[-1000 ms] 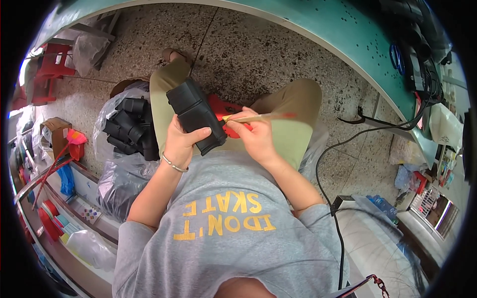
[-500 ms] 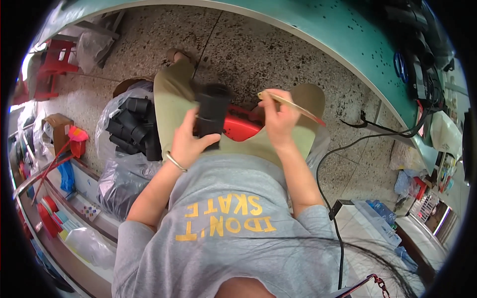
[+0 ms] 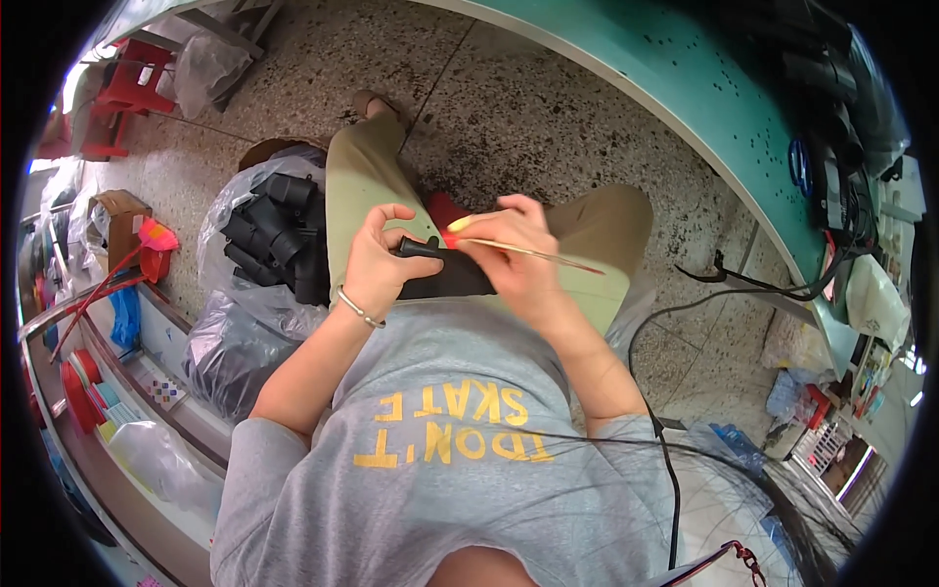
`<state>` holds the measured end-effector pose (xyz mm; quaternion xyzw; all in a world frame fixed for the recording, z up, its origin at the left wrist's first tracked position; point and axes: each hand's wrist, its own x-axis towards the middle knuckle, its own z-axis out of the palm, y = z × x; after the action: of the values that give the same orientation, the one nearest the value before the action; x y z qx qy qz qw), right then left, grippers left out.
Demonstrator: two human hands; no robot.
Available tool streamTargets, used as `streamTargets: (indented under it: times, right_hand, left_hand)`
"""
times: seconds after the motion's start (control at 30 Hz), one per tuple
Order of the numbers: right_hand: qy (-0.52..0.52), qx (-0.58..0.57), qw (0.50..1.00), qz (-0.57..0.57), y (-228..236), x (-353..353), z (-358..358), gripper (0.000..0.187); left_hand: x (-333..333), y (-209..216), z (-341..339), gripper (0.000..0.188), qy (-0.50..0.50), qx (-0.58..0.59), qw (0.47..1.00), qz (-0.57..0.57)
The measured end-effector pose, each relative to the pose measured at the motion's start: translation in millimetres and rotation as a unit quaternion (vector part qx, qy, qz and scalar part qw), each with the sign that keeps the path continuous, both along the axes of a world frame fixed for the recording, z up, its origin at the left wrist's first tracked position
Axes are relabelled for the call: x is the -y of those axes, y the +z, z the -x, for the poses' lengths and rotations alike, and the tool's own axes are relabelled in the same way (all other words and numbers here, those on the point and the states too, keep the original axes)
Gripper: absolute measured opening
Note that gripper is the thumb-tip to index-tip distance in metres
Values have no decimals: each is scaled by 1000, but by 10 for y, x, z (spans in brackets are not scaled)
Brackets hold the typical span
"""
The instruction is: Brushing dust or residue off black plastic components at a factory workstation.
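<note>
Over my lap, my left hand (image 3: 377, 259) pinches a black plastic part (image 3: 452, 277) between thumb and fingers. Its wider body runs below the fingers toward my right hand, which hides that end. My right hand (image 3: 525, 256) is closed on a thin tan stick-shaped tool (image 3: 553, 258), whose reddish tip points to the right. Small yellow and red spots show at the fingertips by the black part; what they belong to is unclear. Both hands meet close together at the part. Between my knees a red object (image 3: 443, 207) is partly covered.
To my left stands a clear plastic bag of similar black parts (image 3: 269, 230), beside a tied plastic bag (image 3: 240, 347). A green-topped table (image 3: 685, 88) curves across the far right. A black cable (image 3: 636, 338) hangs down at my right. A red stool (image 3: 137, 78) is far left.
The black part has been lowered and turned from upright to lying across my lap. My right hand has moved left and down with the tool, up against the part.
</note>
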<state>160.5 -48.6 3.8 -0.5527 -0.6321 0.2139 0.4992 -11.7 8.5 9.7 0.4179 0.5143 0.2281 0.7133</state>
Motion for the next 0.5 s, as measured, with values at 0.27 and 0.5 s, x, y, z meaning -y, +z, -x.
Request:
streamTargets:
  times: [0.27,0.5]
  right_hand:
    - [31,-226,953,198,-229,23,86,6]
    - [3,209,978,26,-461,-148,7,6]
  left_hand:
    - [13,-27,-59,57,-78,-87,985,-125]
    - [27,-106,-104,57,-95,-72,985,-125]
